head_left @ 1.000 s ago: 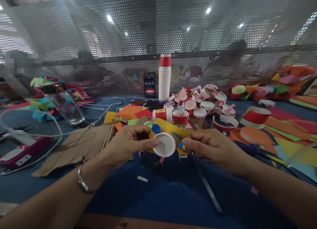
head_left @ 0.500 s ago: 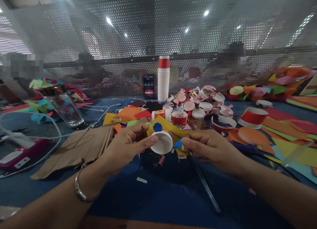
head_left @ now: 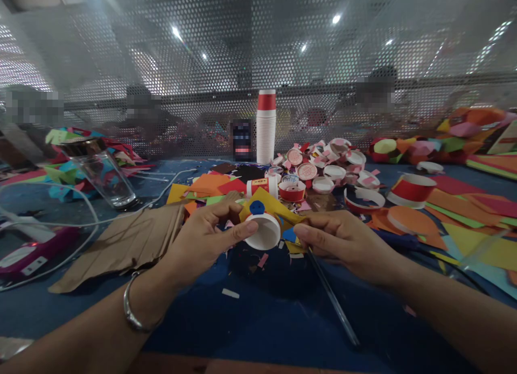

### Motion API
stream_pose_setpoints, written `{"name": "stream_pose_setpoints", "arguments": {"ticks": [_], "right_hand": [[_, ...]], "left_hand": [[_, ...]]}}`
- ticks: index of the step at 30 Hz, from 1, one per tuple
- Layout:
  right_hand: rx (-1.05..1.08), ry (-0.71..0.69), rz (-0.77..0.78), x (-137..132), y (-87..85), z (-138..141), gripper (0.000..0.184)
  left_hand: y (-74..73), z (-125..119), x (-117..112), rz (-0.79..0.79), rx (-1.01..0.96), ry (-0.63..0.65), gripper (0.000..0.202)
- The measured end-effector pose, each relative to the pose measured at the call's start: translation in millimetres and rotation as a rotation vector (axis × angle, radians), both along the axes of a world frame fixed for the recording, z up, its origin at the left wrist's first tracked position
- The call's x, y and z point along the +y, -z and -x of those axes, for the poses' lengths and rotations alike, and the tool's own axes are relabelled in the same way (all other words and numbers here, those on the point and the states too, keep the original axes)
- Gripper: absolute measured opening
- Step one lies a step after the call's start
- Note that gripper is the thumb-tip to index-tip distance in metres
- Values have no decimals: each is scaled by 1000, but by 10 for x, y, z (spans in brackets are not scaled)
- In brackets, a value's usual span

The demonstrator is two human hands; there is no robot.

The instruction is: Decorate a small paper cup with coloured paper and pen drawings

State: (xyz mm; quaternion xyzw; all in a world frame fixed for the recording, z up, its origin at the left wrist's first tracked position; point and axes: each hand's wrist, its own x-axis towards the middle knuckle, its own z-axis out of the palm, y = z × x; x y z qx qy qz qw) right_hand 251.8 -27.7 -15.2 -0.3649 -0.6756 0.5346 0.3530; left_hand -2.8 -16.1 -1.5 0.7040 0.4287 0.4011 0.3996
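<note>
My left hand (head_left: pixel 204 239) pinches the rim of a small white paper cup (head_left: pixel 263 231), thumb on its open mouth, which faces me. Yellow paper (head_left: pixel 271 202) with a blue dot wraps the cup's outside. My right hand (head_left: pixel 343 239) is closed on the yellow paper at the cup's right side. A thin dark stick (head_left: pixel 331 296) runs from under that hand toward me across the blue table (head_left: pixel 258 320). I wear a silver bangle on my left wrist.
Cut red-and-white cup rings and bottoms (head_left: pixel 323 172) lie in a heap behind my hands, with a tall cup stack (head_left: pixel 266 126) beyond. Coloured paper sheets (head_left: pixel 464 217) spread to the right. A glass (head_left: pixel 103 172), brown paper (head_left: pixel 129 242) and white cables sit left. A perforated screen (head_left: pixel 258 67) backs the table.
The cup and both hands shifted slightly up and left. The grip on the cup and paper stays the same.
</note>
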Motion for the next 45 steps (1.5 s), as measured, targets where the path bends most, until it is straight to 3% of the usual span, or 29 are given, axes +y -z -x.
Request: {"name": "stream_pose_setpoints", "arguments": {"ticks": [6,12,25,45], "right_hand": [[13,19,36,-14,-10,25,58],[45,23,59,-21,19,26,56],[62,29,60,-13,32,35,54],[27,17,43,-7,30,30,56]], "left_hand": [[-10,-42,-36,-41,-33,21,28],[25,-107,-101,144,-117,78,31],[84,-111,-67,51,-124,97,24],[154,-120,-64,230,-250,161,23]]}}
